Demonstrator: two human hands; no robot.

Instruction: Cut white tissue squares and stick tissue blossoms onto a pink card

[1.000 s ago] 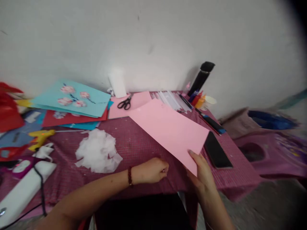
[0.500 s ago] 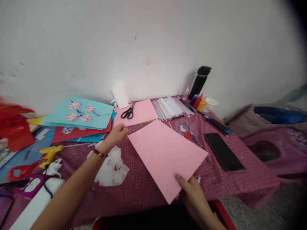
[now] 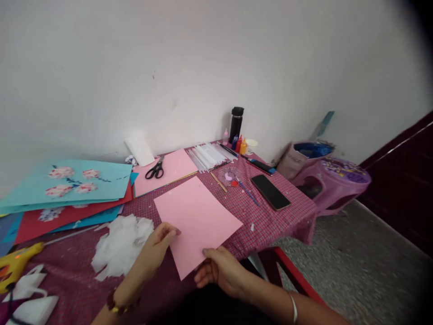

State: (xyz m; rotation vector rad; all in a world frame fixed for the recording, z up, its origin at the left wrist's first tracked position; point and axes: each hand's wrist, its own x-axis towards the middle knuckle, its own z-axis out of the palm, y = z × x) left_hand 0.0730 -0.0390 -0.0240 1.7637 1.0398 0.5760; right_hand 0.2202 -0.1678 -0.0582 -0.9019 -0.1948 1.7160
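Note:
A plain pink sheet of paper (image 3: 199, 216) lies tilted over the front of the table. My right hand (image 3: 223, 271) grips its near edge, thumb on top and fingers curled underneath. At the left edge, my left hand (image 3: 160, 243) has its thumb and forefinger closed against the sheet. Left of that hand sits a heap of white tissue-like pieces (image 3: 122, 246). Beyond the sheet, black-handled scissors (image 3: 155, 170) rest on more pink paper (image 3: 176, 167).
Blue paper with flower prints (image 3: 111, 178) tops a stack at left, near a yellow glue gun (image 3: 20, 262). White glue sticks (image 3: 209, 155), paint bottles (image 3: 239, 144), a black flask (image 3: 236, 124), a paint palette (image 3: 228, 175) and a phone (image 3: 270, 192) stand or lie at back and right.
My left hand has come down from beyond the sheet's far left corner to its left edge. The right hand still holds the sheet. The view has swung right.

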